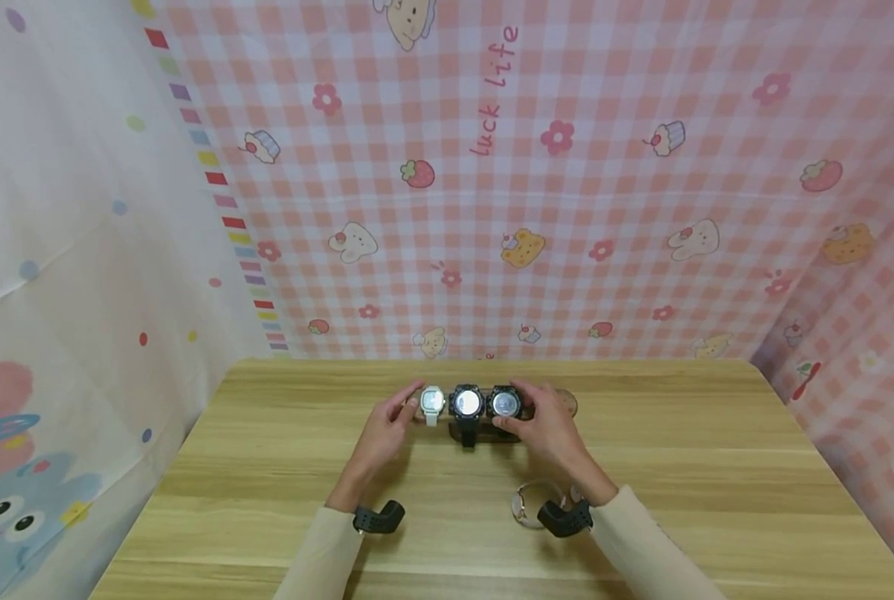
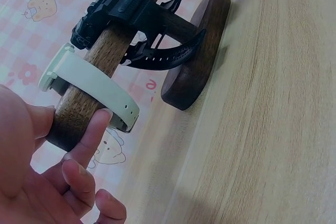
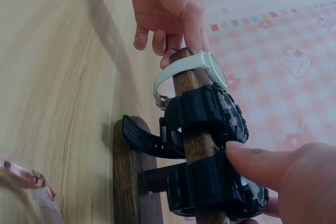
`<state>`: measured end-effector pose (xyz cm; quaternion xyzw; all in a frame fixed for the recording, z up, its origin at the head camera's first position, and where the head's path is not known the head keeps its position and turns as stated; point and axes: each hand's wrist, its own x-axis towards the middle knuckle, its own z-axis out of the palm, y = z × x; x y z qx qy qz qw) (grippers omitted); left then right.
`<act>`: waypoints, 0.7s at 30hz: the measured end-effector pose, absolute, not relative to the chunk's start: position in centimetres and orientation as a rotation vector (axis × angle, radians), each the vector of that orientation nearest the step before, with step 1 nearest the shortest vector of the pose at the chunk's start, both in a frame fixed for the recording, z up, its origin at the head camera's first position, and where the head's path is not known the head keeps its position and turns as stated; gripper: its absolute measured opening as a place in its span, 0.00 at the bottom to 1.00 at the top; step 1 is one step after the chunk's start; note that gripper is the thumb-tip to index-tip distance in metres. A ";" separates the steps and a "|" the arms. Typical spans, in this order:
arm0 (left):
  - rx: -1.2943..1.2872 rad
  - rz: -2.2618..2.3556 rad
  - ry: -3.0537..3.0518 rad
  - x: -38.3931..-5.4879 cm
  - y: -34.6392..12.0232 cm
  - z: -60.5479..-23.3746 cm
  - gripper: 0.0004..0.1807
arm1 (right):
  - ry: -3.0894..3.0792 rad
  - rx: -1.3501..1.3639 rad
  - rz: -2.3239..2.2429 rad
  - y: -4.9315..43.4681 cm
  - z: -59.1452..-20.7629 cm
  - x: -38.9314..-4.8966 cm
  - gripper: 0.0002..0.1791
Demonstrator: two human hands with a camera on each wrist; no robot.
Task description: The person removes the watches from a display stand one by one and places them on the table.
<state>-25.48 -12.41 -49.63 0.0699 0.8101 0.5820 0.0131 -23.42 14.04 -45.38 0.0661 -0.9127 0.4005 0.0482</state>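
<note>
A dark wooden watch stand (image 2: 210, 40) carries three watches on its bar. My left hand (image 1: 382, 425) pinches the bar's left end between thumb and fingers, beside a pale mint-white watch (image 1: 432, 402) looped round it. In the middle hangs a black digital watch (image 1: 467, 402), one strap end dangling toward the base. At the right, my right hand (image 1: 551, 423) grips a second black watch (image 1: 506, 403), its thumb on the near side of the case. In the right wrist view, that watch's strap (image 3: 206, 182) goes round the bar; the hand's other fingers are mostly hidden.
Under my right wrist, another watch with a slim light band (image 1: 518, 505) lies on the wooden table (image 1: 447, 542). The bar's brown round end (image 1: 569, 402) shows past my right hand. A pink checked cloth (image 1: 461, 208) hangs behind the table. Black wrist cameras (image 1: 379, 517) sit on both wrists.
</note>
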 end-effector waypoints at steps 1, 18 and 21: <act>0.221 1.815 2.527 -25.5 -12.4 -49.6 0.21 | -2.783 0.197 1.221 14.0 -45.4 -23.4 0.37; 0.207 1.835 2.483 -25.2 -12.1 -49.2 0.22 | -2.778 0.164 1.206 14.5 -45.3 -23.2 0.36; 0.210 1.827 2.470 -24.4 -11.9 -47.6 0.22 | -2.777 0.157 1.208 14.8 -45.3 -23.2 0.35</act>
